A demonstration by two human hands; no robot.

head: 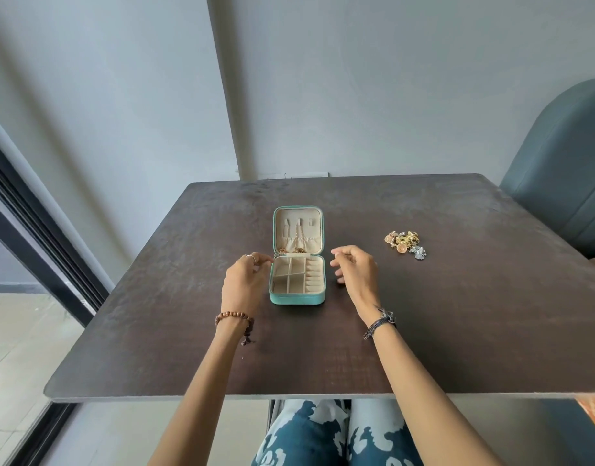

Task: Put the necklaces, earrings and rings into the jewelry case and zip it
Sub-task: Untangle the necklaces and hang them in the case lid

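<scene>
Both forearms reached forward, palms down. The left hand (245,275) hovered with fingertips drawn together, a ring on one finger. The right hand (354,268) hung loosely curled, holding nothing. Bracelets circled both wrists.

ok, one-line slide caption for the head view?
Both hands flank the open jewelry case; loose jewelry pile waits to its right.
</scene>
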